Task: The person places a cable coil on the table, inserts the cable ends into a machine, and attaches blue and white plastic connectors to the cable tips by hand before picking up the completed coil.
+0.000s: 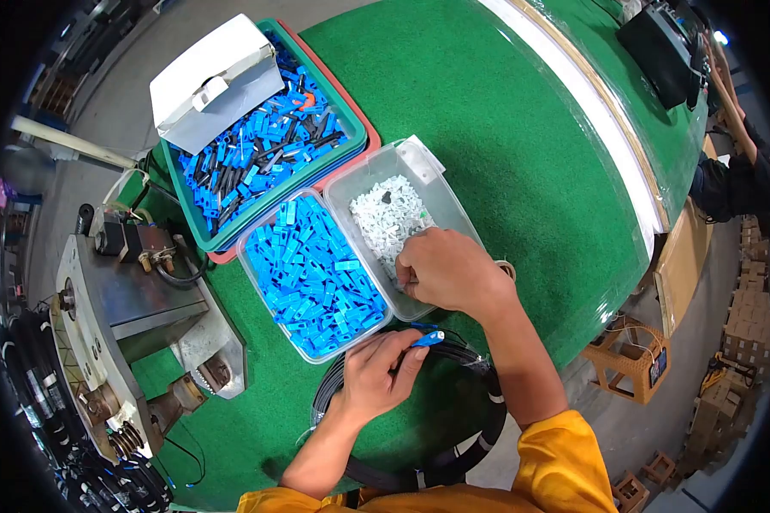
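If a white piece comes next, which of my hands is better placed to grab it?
Probably the right. Your right hand is in the tub with the white pieces, while your left hand is outside it, holding a blue connector.

table covering (pixel 522 188) is showing green; connector housings (pixel 316 274) are showing blue; small pieces (pixel 385 214), white; cable coil (pixel 494 419), black; sleeves (pixel 565 462), mustard yellow.
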Demonstrator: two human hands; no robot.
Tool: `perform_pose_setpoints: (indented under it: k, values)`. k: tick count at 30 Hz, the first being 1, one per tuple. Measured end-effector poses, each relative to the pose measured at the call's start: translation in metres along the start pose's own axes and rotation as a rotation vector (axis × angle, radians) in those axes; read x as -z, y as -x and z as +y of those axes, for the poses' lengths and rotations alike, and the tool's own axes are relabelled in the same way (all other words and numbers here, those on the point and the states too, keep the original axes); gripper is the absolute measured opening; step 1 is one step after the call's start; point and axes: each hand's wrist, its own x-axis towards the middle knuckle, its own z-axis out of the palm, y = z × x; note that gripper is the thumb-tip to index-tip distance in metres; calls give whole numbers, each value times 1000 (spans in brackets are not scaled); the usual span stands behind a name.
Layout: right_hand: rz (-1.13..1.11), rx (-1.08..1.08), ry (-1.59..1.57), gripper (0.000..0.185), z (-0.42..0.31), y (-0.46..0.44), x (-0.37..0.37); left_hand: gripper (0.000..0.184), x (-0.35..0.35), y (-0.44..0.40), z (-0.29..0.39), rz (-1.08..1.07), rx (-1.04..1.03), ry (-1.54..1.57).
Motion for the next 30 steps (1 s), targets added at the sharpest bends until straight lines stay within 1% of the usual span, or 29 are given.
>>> perform_pose_setpoints:
  k: [2,5,7,8,10,11,13,17,19,20,22,25,26,28,30]
  values:
    - [-11,27,-53,6,-1,0,0,13,0,3,-2,12,4,-12]
    - [-14,-20,-15,10,-2,4,2,13,-2,7,-4,34,54,6]
    - [42,-18,-75,11,-5,10,11,19,-7,8,-6,146,54,139]
    - [42,-15,-75,11,-7,12,15,19,-6,9,-7,148,54,137]
    - [226,78,-185,14,-13,20,24,26,-4,10,-9,138,-2,105]
    - [227,80,-183,14,-17,25,28,26,-4,10,-10,139,-4,105]
    - [357,127,-315,13,-26,37,35,25,-6,11,-11,206,-49,98]
    - [327,79,-377,16,-43,65,40,23,-4,12,-10,234,-51,85]
    - [364,166,-413,18,-46,75,36,21,-3,11,-9,254,-60,106]
    - [366,168,-413,18,-48,77,36,21,-2,11,-8,255,-62,105]
    - [357,204,-419,17,-51,82,37,23,0,13,-2,240,30,160]
    - [304,151,-373,16,-56,84,40,24,0,12,-2,246,22,157]
    - [304,149,-370,16,-56,85,39,24,0,11,-3,246,21,161]
    - [323,123,-369,17,-54,85,34,23,0,10,-7,235,-75,95]
    - [348,131,-325,17,-54,84,32,24,1,10,-6,232,-71,99]
